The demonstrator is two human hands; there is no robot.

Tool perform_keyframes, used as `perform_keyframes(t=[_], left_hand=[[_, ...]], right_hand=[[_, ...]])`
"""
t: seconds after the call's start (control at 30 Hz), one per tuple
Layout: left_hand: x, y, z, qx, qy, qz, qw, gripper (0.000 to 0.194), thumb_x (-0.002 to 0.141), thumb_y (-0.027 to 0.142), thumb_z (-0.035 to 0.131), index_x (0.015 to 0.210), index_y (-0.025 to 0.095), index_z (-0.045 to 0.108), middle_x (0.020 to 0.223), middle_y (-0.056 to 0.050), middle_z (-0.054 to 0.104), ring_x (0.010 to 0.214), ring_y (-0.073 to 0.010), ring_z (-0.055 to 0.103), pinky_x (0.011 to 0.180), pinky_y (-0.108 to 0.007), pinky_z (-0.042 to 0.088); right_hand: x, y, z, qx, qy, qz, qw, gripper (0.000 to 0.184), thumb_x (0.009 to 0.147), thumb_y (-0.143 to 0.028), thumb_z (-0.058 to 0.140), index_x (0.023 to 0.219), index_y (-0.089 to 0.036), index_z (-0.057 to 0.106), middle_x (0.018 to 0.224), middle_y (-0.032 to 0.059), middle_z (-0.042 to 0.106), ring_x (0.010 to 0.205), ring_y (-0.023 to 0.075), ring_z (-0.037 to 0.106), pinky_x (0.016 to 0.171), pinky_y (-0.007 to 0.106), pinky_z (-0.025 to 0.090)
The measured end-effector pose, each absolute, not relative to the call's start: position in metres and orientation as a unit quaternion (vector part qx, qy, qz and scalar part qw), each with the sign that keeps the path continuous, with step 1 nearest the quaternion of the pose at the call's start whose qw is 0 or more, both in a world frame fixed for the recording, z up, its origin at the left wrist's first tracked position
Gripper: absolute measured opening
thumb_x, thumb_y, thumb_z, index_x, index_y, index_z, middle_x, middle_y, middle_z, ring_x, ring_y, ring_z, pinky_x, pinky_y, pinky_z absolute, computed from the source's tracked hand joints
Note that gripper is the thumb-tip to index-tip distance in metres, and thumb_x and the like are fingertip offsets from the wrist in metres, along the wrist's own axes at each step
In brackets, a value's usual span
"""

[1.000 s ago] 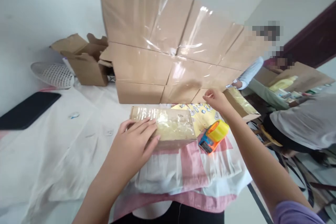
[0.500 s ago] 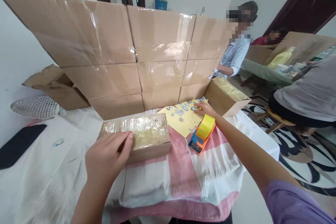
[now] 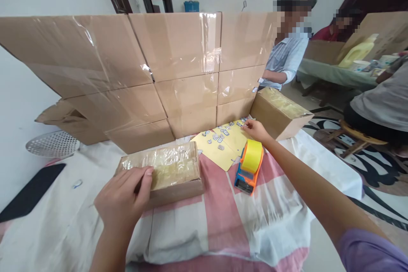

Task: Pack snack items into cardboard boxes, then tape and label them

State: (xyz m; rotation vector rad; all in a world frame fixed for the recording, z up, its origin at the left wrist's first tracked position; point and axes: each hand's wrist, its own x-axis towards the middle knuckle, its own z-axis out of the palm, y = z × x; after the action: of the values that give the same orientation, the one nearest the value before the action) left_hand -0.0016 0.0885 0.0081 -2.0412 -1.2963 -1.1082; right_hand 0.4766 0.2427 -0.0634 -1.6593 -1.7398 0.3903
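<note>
My left hand (image 3: 123,195) rests on the near end of a long, tape-covered cardboard box (image 3: 178,189), thumb apart from the loosely bent fingers. At the right part of a yellow sheet (image 3: 228,163), my right hand (image 3: 256,131) has its fingertips pinched together. What lies between those fingertips is too small to make out. Several small paper cutouts (image 3: 220,140) with dark outlines are scattered over the sheet. A tape dispenser (image 3: 244,185) in blue and orange, with a roll of yellow tape (image 3: 251,156), stands just below my right wrist.
A tall cardboard panel (image 3: 188,55) with taped seams stands behind the sheet. Another taped box (image 3: 270,110) is at its right end. A black mat (image 3: 32,195) and a white basket (image 3: 52,146) lie left. One person (image 3: 285,57) stands behind the panel; others sit at right.
My right hand's fingers, stretched over the cutouts before, have drawn together into a pinch. The left hand stays on the box. The camera view has shifted slightly.
</note>
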Motion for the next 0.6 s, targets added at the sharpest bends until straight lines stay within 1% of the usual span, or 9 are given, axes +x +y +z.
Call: perform_keyframes(t=[0.1, 0.2, 0.27, 0.4, 0.5, 0.6], left_hand=[[-0.002, 0.091, 0.007, -0.738, -0.481, -0.410, 0.235, 0.007, 0.093, 0.019, 0.065, 0.089, 0.022, 0.070, 0.080, 0.001, 0.076, 0.074, -0.0164, 0.069, 0.063, -0.027, 0.044], [-0.001, 0.095, 0.007, -0.733, -0.495, -0.405, 0.229, 0.009, 0.093, 0.021, 0.063, 0.089, 0.023, 0.071, 0.080, 0.002, 0.077, 0.074, -0.0163, 0.069, 0.062, -0.027, 0.043], [-0.001, 0.096, 0.008, -0.738, -0.505, -0.391, 0.218, 0.010, 0.094, 0.021, 0.062, 0.090, 0.024, 0.071, 0.082, 0.002, 0.077, 0.075, -0.0168, 0.070, 0.061, -0.028, 0.043], [-0.001, 0.097, 0.008, -0.740, -0.510, -0.387, 0.208, 0.011, 0.094, 0.021, 0.060, 0.093, 0.024, 0.071, 0.085, 0.000, 0.078, 0.078, -0.0187, 0.071, 0.062, -0.029, 0.044], [-0.001, 0.095, 0.007, -0.743, -0.498, -0.393, 0.212, 0.011, 0.094, 0.020, 0.061, 0.093, 0.024, 0.071, 0.084, 0.000, 0.077, 0.078, -0.0192, 0.071, 0.064, -0.030, 0.045], [-0.002, 0.090, 0.006, -0.758, -0.474, -0.392, 0.217, 0.010, 0.092, 0.015, 0.063, 0.094, 0.023, 0.069, 0.083, -0.001, 0.077, 0.077, -0.0193, 0.070, 0.066, -0.030, 0.046]], right_hand=[[0.475, 0.238, -0.063, -0.635, -0.651, 0.183, 0.374, 0.051, 0.079, -0.069, 0.059, 0.078, -0.019, 0.068, 0.073, 0.0053, 0.067, 0.064, 0.0179, 0.056, 0.058, 0.030, 0.042], [0.470, 0.235, -0.062, -0.635, -0.635, 0.210, 0.387, 0.059, 0.077, -0.074, 0.056, 0.082, -0.018, 0.072, 0.073, 0.0056, 0.069, 0.063, 0.0180, 0.057, 0.057, 0.031, 0.044], [0.468, 0.234, -0.062, -0.640, -0.624, 0.218, 0.391, 0.057, 0.076, -0.073, 0.060, 0.080, -0.018, 0.072, 0.072, 0.0056, 0.069, 0.065, 0.0189, 0.059, 0.058, 0.031, 0.045], [0.465, 0.234, -0.061, -0.658, -0.608, 0.214, 0.388, 0.047, 0.075, -0.067, 0.066, 0.075, -0.020, 0.068, 0.071, 0.0051, 0.069, 0.068, 0.0198, 0.061, 0.060, 0.030, 0.046], [0.464, 0.234, -0.060, -0.674, -0.603, 0.194, 0.380, 0.044, 0.076, -0.064, 0.065, 0.068, -0.021, 0.061, 0.065, 0.0023, 0.064, 0.063, 0.0174, 0.056, 0.058, 0.029, 0.042], [0.461, 0.232, -0.060, -0.681, -0.610, 0.166, 0.370, 0.038, 0.077, -0.057, 0.065, 0.065, -0.022, 0.057, 0.060, 0.0000, 0.058, 0.058, 0.0162, 0.051, 0.055, 0.029, 0.039]])
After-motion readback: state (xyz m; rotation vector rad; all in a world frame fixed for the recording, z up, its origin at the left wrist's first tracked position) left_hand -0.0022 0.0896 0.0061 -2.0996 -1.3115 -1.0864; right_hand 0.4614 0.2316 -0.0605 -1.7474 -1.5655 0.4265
